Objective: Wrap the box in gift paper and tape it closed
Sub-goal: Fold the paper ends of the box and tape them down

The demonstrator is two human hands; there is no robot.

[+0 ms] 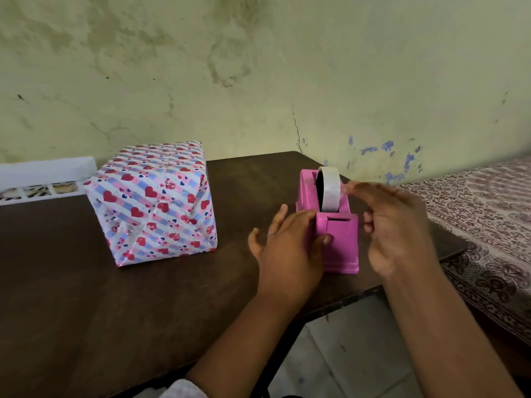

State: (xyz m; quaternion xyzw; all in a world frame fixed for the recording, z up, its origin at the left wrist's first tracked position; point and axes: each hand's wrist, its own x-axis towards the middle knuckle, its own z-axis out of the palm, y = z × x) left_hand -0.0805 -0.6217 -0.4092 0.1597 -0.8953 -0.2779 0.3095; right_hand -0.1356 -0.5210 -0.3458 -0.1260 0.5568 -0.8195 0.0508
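Note:
A box wrapped in white paper with pink and blue stripes and red hearts stands on the dark wooden table, left of centre, with nothing touching it. To its right stands a pink tape dispenser with a white tape roll in it. My left hand grips the dispenser's left front side, thumb on its front face. My right hand hovers just right of the dispenser, fingers spread and blurred, holding nothing that I can see.
A white tray with small compartments lies at the table's back left, by the stained wall. A patterned cloth covers a surface right of the table. The table's right edge runs close beside the dispenser.

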